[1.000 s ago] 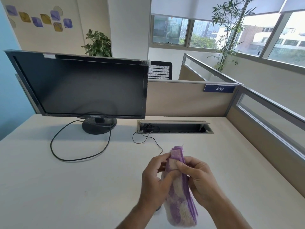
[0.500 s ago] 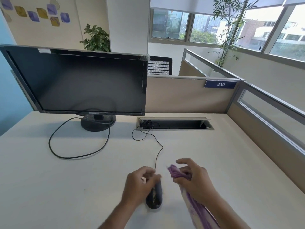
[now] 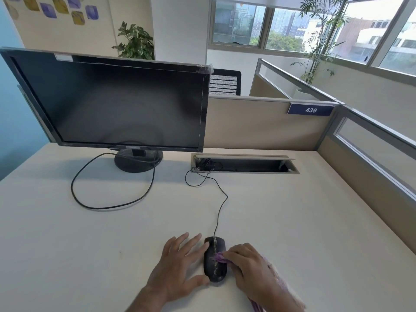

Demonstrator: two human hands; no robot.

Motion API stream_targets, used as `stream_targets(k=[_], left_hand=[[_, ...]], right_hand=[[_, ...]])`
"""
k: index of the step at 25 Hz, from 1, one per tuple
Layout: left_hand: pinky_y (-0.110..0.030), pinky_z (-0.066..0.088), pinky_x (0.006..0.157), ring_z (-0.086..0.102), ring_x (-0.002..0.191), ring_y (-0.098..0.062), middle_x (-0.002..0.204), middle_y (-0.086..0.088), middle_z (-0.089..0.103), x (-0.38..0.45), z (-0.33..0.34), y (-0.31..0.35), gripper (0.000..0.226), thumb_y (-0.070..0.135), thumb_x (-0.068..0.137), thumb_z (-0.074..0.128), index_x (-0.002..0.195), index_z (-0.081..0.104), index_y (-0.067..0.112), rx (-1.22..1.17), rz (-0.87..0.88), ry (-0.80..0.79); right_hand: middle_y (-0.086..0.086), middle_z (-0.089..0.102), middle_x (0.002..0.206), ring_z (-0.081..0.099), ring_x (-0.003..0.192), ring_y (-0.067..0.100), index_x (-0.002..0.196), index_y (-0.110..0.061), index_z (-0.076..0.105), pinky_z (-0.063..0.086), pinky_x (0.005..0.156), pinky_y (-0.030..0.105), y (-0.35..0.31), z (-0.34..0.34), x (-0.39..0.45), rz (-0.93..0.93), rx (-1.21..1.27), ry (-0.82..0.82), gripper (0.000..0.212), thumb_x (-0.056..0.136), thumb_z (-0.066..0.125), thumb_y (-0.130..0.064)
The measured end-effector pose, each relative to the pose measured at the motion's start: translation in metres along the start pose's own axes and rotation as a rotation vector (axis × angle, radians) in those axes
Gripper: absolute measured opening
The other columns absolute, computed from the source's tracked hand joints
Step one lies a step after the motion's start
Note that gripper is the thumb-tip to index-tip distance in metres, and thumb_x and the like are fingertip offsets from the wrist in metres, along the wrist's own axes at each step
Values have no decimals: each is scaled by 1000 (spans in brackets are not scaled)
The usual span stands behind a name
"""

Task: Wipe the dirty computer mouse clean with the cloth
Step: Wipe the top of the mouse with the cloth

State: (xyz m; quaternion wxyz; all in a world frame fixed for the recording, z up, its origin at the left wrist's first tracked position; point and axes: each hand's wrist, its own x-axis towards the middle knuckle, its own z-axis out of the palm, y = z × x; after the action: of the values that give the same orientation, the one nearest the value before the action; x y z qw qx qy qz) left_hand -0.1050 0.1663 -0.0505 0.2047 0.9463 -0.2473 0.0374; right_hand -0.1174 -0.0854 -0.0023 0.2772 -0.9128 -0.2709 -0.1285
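Note:
A black wired computer mouse (image 3: 211,264) lies on the white desk near the front edge, with a pale streak of dirt down its middle. My left hand (image 3: 177,269) lies flat beside it, fingers spread, index finger and thumb touching the mouse's left side. My right hand (image 3: 249,269) grips a bunched purple and cream cloth (image 3: 219,258) and presses its tip onto the mouse's top right. The rest of the cloth trails back under my right wrist.
The mouse cable (image 3: 221,206) runs back to a cable tray slot (image 3: 245,164) in the desk. A black monitor (image 3: 112,102) on a round stand stands at the back left, its cable (image 3: 90,199) looping over the desk. Beige partitions (image 3: 258,124) close the back and right.
My left hand let go of the cloth, reached the mouse and now lies flat against its left side. My right hand brought the cloth down onto the mouse.

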Motion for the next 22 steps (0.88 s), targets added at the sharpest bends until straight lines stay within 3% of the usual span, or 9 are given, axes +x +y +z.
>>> stream_targets(k=[3,7,13,17,20,22], left_hand=[[-46,3,120,6,151,-14,162,19,19,-1,1,0,83,90,81,42,151,32,48,-17,-19,18],[-46,4,120,11,151,-16,161,17,25,0,3,0,82,89,80,45,150,36,46,-18,-12,52],[-49,8,118,20,150,-21,158,12,36,-1,4,-1,80,87,82,48,149,37,45,0,4,60],[-51,12,117,22,149,-22,156,11,38,0,4,-2,79,86,83,48,148,39,43,11,23,63],[-50,11,117,23,149,-23,156,11,39,-1,4,-2,79,85,83,48,148,40,42,13,22,59],[-49,10,118,24,149,-24,156,10,40,0,4,-2,78,85,84,46,148,40,43,18,20,63]], right_hand=[[-10,71,91,62,80,12,97,-25,78,52,70,21,7,-6,-4,-42,45,-26,41,73,75,8],[-11,72,94,64,85,12,102,-27,78,53,74,23,-1,-3,9,90,61,92,40,78,79,5],[-3,68,93,60,78,19,101,-21,76,54,63,29,-1,-4,7,-127,34,-92,34,78,72,4],[0,72,92,64,77,22,102,-17,78,56,66,31,-10,-9,22,-44,31,-26,29,79,77,2],[-1,71,86,64,71,22,92,-17,78,52,63,21,-29,-8,26,-137,-98,-80,24,71,78,-6],[-6,68,82,61,71,17,86,-24,77,30,66,6,-34,-12,20,-185,-126,-138,28,65,78,-6]])
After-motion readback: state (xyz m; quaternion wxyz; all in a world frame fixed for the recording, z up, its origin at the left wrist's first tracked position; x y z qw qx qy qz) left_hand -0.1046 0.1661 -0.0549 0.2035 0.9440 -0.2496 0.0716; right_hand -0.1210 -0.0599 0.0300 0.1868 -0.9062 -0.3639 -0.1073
